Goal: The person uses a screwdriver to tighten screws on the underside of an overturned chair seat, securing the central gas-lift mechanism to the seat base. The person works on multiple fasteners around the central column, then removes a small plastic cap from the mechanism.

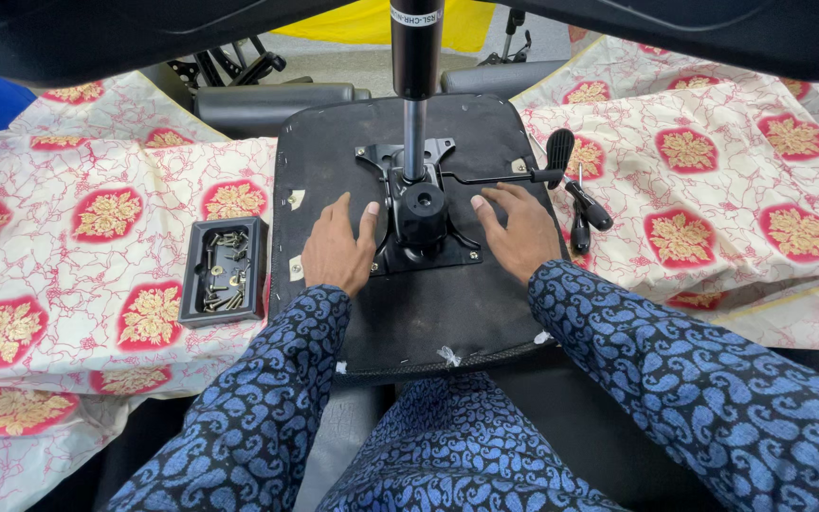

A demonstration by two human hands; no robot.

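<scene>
An upturned black chair seat [428, 313] lies in front of me with a black metal tilt mechanism [419, 216] bolted at its middle. A gas lift cylinder [415, 57] stands upright in the mechanism. My left hand [336, 246] rests flat on the seat, its thumb touching the mechanism's left edge. My right hand [516, 230] rests flat on the right side, fingers near the lever [509, 176] that ends in a black paddle handle [559, 149]. Neither hand holds anything.
A small black tray [196, 301] with several screws sits left of the seat on a cream cloth with red flower medallions [87, 228]. A black-handled screwdriver [588, 207] lies right of the seat. Black chair parts [267, 100] lie behind, and a dark chair base overhangs the top.
</scene>
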